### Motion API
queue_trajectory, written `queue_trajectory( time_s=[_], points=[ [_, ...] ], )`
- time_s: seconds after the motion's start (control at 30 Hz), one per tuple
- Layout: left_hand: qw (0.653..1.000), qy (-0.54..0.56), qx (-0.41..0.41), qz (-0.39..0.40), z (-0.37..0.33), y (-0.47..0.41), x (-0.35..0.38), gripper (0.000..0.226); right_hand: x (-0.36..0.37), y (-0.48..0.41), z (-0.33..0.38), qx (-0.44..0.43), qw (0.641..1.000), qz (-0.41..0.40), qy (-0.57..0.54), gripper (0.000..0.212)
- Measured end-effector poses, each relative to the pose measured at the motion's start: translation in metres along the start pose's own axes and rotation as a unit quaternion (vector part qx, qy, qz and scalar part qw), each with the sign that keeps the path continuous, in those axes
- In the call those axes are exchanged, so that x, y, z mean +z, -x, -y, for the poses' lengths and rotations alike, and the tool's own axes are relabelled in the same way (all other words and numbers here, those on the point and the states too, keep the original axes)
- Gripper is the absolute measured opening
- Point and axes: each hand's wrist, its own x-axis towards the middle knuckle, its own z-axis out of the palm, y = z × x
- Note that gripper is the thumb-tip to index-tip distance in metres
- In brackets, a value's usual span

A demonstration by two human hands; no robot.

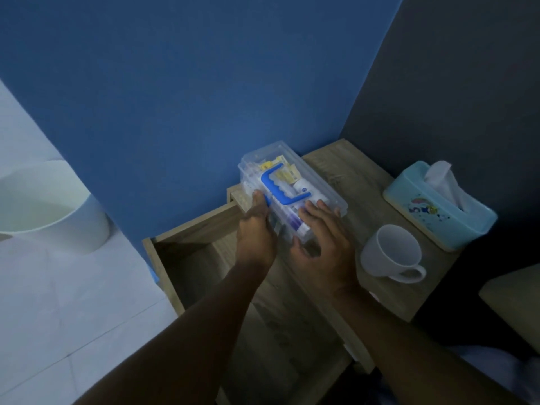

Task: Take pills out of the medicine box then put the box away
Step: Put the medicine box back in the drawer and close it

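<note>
A clear plastic medicine box (pixel 292 182) with a blue handle (pixel 280 185) on its lid rests on the wooden bedside table (pixel 344 171), at its left rear edge by the blue wall. Packets and a white bottle show through the lid. My left hand (pixel 255 229) grips the box's left side, thumb near the blue latch. My right hand (pixel 321 238) lies over the near right end, fingers spread on the lid and thumb under the near edge. The lid looks closed.
An open wooden drawer (pixel 187 258) juts out left of and below the box. A white mug (pixel 391 255) stands right of my right hand. A light blue tissue box (pixel 438 209) sits at the far right. A white bin (pixel 49 206) stands on the floor, left.
</note>
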Motion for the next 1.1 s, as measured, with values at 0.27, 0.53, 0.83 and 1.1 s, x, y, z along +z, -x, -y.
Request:
queue_trajectory(
  time_s=[0.27,0.53,0.83,1.1],
  points=[
    [0.972,0.203,-0.074,0.089,0.007,0.002,-0.003,0.052,-0.015,-0.013,0.021,0.06,0.996,-0.01,-0.059,0.032],
    [0.992,0.104,-0.075,0.021,0.0,-0.032,-0.028,0.049,-0.027,-0.032,0.026,0.141,0.989,0.001,-0.034,0.04],
    [0.993,0.01,-0.109,0.04,-0.01,-0.107,-0.03,0.064,-0.001,-0.052,0.019,0.488,0.852,-0.059,-0.184,0.085],
    [0.988,0.071,-0.135,0.027,0.001,-0.101,-0.046,0.065,-0.019,-0.057,0.017,0.497,0.835,-0.026,-0.234,0.078]
  ],
)
